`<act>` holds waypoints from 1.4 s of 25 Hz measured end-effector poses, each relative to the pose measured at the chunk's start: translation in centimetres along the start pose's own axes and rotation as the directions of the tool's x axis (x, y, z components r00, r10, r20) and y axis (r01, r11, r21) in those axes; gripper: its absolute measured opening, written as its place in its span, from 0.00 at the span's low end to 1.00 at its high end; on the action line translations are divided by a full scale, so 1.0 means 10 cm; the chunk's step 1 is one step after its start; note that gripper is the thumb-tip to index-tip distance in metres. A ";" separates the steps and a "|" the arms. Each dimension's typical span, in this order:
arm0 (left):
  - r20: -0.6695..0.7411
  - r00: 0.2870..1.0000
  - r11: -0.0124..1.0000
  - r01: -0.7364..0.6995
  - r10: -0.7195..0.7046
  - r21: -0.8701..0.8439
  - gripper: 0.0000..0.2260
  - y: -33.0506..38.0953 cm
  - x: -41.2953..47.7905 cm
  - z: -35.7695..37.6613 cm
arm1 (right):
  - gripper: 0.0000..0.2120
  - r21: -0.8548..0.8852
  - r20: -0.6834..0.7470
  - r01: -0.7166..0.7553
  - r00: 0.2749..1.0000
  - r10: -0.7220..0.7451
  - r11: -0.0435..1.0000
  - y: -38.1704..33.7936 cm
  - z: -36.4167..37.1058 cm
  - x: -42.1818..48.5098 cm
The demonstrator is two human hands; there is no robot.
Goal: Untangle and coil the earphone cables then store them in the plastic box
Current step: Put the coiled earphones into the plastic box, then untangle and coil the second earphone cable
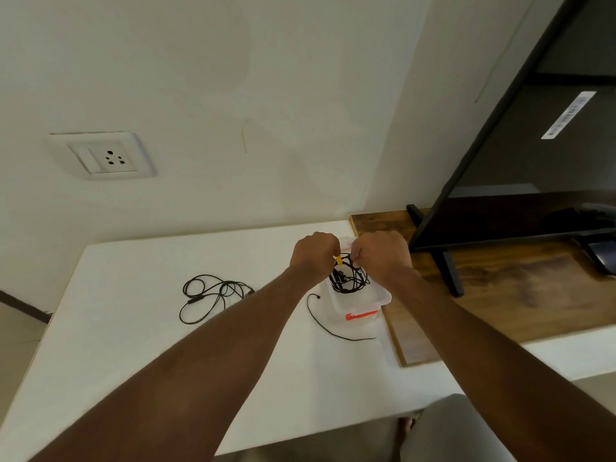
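While left grip and right grip pinch a tied coil over the plastic box — about halfway, I judge — a second cable lies tangled on the table.

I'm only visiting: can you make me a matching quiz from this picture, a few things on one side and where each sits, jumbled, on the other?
Things: 1 yellow tie; 2 loose earphone cable; 3 plastic box; 4 wall socket.
Places: A on the wall; B between left hand and right hand; C under the held cable bundle; D on the white table, left of both arms.
Pairs: 1-B, 2-D, 3-C, 4-A.
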State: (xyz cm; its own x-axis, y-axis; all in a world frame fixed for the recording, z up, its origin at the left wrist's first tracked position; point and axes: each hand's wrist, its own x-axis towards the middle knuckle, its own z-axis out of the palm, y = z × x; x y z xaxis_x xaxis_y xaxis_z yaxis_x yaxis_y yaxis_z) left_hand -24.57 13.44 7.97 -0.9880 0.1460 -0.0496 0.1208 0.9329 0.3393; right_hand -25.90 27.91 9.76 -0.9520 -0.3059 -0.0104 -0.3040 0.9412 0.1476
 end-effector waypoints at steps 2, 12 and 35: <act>-0.019 1.000 0.993 0.002 -0.004 -0.119 0.11 -0.02 -0.05 0.02 | 0.06 -0.108 0.019 0.035 0.999 -0.033 0.994 -0.05 0.05 -0.07; -0.143 0.979 0.921 0.085 -0.149 -0.379 0.09 -0.26 -0.84 0.05 | 0.08 0.273 -0.204 -0.004 0.977 0.062 0.962 -0.34 -0.25 -0.48; -0.131 0.977 0.982 0.180 -0.170 0.065 0.10 -1.09 -2.86 0.31 | 0.04 0.562 0.022 0.287 0.932 -0.361 0.776 -1.79 0.23 -1.84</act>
State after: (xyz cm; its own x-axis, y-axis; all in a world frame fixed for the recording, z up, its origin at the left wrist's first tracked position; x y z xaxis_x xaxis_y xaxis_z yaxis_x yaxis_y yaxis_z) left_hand 2.66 0.15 2.75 -0.9981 -0.0591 0.0165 -0.0527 0.9633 0.2632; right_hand -2.99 17.06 5.03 -0.7787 -0.6217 -0.0843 -0.5290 0.7229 -0.4445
